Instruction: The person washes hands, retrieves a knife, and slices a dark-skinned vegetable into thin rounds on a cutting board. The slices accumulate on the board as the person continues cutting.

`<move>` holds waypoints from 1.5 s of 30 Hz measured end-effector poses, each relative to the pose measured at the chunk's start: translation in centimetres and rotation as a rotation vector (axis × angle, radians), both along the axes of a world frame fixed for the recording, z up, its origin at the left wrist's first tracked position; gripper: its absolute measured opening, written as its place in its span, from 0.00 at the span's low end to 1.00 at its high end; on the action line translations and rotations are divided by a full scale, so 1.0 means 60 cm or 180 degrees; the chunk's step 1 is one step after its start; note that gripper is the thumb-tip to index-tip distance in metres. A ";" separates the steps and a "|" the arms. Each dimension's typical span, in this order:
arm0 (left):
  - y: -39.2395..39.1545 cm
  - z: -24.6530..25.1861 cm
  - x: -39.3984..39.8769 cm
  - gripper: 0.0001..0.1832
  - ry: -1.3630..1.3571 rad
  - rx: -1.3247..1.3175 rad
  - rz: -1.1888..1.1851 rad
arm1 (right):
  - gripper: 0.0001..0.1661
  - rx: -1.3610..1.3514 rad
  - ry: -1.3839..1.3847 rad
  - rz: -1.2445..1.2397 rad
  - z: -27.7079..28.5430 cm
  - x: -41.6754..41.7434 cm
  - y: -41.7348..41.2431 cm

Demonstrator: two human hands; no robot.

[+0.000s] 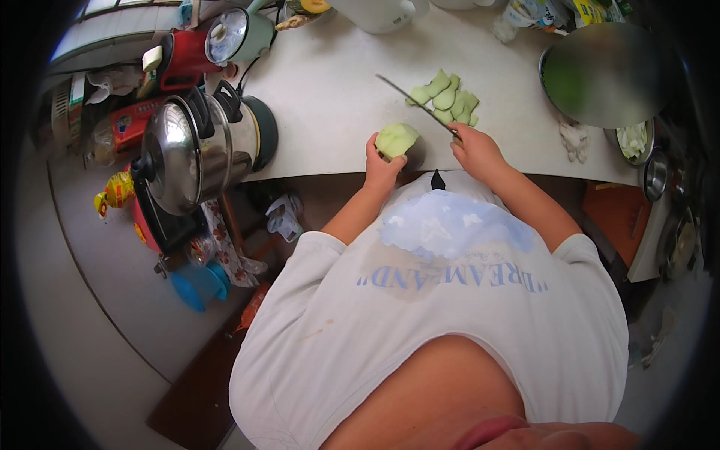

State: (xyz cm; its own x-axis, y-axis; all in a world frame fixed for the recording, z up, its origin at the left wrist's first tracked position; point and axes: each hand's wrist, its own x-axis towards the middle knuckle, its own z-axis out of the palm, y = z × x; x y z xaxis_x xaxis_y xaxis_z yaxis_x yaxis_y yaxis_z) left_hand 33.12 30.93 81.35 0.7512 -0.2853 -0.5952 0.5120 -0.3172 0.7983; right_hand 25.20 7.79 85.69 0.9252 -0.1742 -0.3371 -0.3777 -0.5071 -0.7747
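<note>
A pale green, peeled-looking round vegetable [396,139] rests in my left hand [384,169], close to the front edge of the white countertop [326,107]. My right hand [477,151] is closed around the handle of a kitchen knife [413,101]; its blade points away and to the left, over the counter, apart from the vegetable. Several pale green peelings [447,95] lie on the counter just beyond the blade and my right hand. The underside of the vegetable is hidden by my fingers.
At the left stand a lidded steel steamer pot [185,152] and a small green saucepan [247,36]. A white container [377,14] stands at the back. Far right are a large blurred bowl [543,64], a bowl of cut pale vegetable [633,140] and a crumpled whitish glove or bag [574,140].
</note>
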 end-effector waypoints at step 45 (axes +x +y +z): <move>-0.066 0.025 -0.004 0.37 0.1079 -0.0118 0.1165 | 0.22 -0.0229 0.0295 0.1007 0.037 -0.002 0.025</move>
